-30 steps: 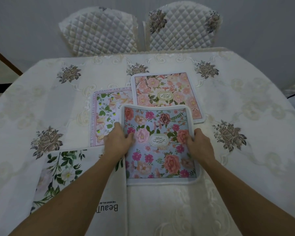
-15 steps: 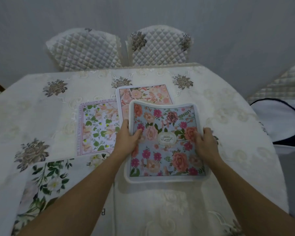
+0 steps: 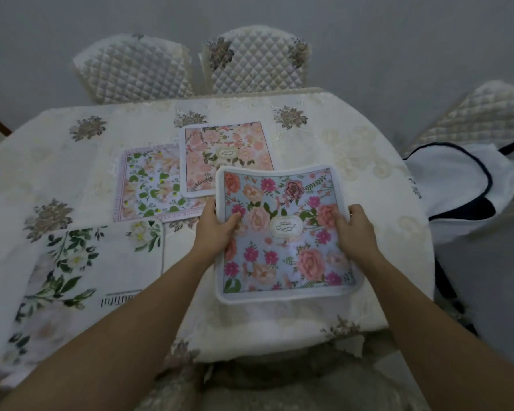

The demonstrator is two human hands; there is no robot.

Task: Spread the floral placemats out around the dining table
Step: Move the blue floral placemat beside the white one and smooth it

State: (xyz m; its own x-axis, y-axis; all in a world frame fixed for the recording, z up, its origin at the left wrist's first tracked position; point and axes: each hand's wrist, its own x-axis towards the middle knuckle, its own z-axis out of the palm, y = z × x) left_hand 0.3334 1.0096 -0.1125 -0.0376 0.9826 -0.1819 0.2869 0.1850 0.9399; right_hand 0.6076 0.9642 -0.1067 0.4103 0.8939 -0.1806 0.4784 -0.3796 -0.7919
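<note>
A blue placemat with pink and orange roses point(image 3: 282, 232) is held over the near right part of the dining table point(image 3: 353, 143). My left hand point(image 3: 215, 229) grips its left edge and my right hand point(image 3: 355, 228) grips its right edge; its far edge curls upward. A pink floral placemat point(image 3: 224, 154) lies flat at the table's middle. Left of it lies a placemat with green leaves and a lilac border point(image 3: 149, 182). A large white placemat with green sprigs point(image 3: 83, 271) lies at the near left.
Two quilted chairs point(image 3: 190, 66) stand side by side at the far edge. A third quilted chair point(image 3: 484, 114) stands at the right with a white bag with dark trim point(image 3: 457, 188) on it. The cream tablecloth hangs over the near edge.
Both hands have carried the blue placemat to the right, off the pink and leafy mats it overlapped. The view has shifted right too, bringing the right chair and bag into sight.
</note>
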